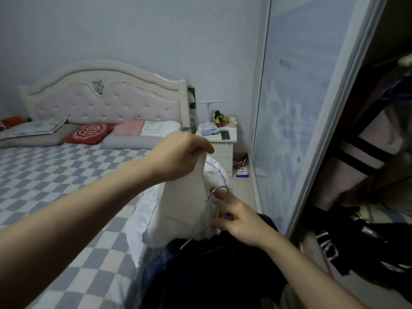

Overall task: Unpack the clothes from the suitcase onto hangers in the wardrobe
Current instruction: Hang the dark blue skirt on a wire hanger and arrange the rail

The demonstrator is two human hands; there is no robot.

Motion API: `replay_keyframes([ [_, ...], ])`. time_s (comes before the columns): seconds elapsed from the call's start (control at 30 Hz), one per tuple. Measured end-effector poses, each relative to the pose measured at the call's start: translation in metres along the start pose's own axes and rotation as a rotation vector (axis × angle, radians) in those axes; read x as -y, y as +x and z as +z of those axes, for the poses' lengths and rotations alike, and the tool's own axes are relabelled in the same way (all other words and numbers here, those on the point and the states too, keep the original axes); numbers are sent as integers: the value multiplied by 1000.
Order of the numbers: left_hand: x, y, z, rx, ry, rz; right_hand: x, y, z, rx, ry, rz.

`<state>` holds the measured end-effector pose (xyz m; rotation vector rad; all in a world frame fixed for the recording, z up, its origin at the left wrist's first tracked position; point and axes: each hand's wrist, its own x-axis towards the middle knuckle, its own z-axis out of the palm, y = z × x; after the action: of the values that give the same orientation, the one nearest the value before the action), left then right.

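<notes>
My left hand (178,156) pinches the top edge of a white garment (180,210) and holds it up over the bed's edge. My right hand (237,220) grips a metal hanger (217,192) just below its hook, close against the white cloth. Dark blue clothes (211,273) lie bunched under both hands at the bottom of the view. The open wardrobe (376,157) at the right holds hanging clothes, one pale with black stripes. No suitcase is in view.
The bed (44,179) with a blue checked cover and several pillows fills the left. A white nightstand (223,148) with a lamp, phones and toys stands at the back. The wardrobe's sliding door (296,112) rises just right of my hands. Dark clothes (347,246) lie on the wardrobe floor.
</notes>
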<state>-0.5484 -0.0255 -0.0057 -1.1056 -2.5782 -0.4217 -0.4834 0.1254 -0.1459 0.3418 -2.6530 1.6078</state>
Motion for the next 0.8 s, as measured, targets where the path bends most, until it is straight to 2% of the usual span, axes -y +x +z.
replay_keyframes([
  [0.07,3,-3,-7,-2,-70,49,-2,7,3,-55,20,-49],
  [0.13,3,-5,-15,4,-252,52,1,13,6,-65,13,-55],
  [0.2,1,-6,-22,35,-418,61,4,22,12,-30,60,-90],
  [0.33,0,-9,-27,58,-556,7,25,40,27,68,207,-108],
  [0.4,12,-13,-31,-65,-605,-102,30,48,28,110,223,-110],
  [0.5,51,-31,-39,-316,-472,-343,28,53,17,57,188,-150],
  [0.53,64,-41,-40,-352,-488,-448,27,55,11,27,166,-176],
  [0.57,72,-51,-40,-349,-600,-578,29,55,2,9,156,-204],
  [0.63,79,-67,-40,-243,-1063,-851,41,57,-14,29,129,-277],
  [0.7,81,-82,-34,-27,-1407,-1022,58,59,-27,114,66,-310],
  [0.8,87,-96,-23,211,-1506,-1000,76,57,-42,285,-101,-319],
])
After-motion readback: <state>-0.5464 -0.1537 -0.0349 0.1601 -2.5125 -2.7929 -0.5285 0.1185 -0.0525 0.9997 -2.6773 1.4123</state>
